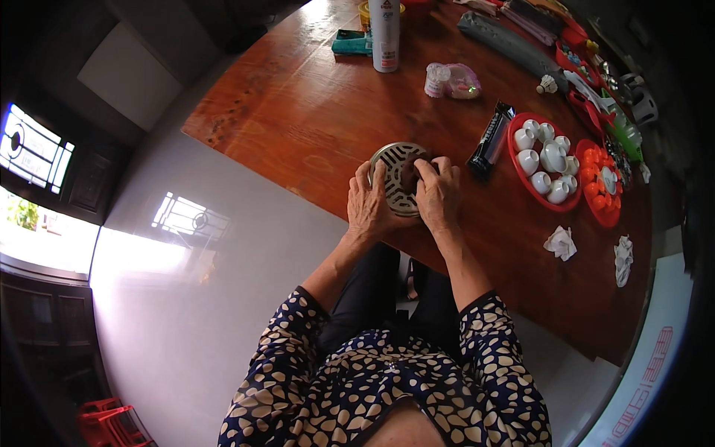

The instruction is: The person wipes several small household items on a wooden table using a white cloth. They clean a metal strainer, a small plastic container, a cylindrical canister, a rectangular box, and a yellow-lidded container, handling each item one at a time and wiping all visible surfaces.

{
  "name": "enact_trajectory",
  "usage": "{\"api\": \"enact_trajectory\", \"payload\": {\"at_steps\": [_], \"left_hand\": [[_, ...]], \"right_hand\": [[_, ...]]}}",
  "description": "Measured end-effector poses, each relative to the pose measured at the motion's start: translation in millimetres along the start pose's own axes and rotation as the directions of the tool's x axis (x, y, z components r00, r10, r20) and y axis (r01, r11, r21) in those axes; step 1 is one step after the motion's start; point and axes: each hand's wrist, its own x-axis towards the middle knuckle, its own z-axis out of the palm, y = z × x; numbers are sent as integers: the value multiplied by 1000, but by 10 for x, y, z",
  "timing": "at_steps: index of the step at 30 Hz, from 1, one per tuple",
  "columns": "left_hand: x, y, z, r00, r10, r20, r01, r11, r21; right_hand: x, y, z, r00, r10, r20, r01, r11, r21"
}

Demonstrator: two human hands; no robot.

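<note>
At the near edge of the table, a round tea tray (393,158) with a pale rim and a slotted top sits between my hands. My left hand (366,207) grips its left side, fingers over the rim and thumb along the near edge. My right hand (438,191) is closed on a small dark brown thing (408,176) on the slotted top. Fingers cover much of that brown thing, so its kind cannot be made out.
Right of my hands lie a dark packet (491,138), a red plate of white cups (514,141), a red dish of orange pieces (602,212) and crumpled tissues (561,243). Farther back stand a white spray can (386,37) and a small pinkish bag (463,80).
</note>
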Motion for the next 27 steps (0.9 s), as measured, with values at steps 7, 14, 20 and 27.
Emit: {"api": "enact_trajectory", "payload": {"at_steps": [7, 14, 20, 27], "left_hand": [[-21, -77, 82, 999, -33, 21, 30, 993, 110], [-15, -158, 145, 988, 154, -13, -153, 988, 30], [-37, -92, 100, 996, 78, 34, -78, 997, -22], [-8, -104, 38, 978, -2, 211, 36, 987, -157]], "right_hand": [[-442, -236, -292, 964, -239, 116, 200, 941, 272], [-343, 9, -348, 994, -9, 112, -28, 945, 325], [196, 293, -18, 995, 42, 88, -52, 991, 120], [543, 528, 466, 958, 239, 160, -277, 914, 298]]}}
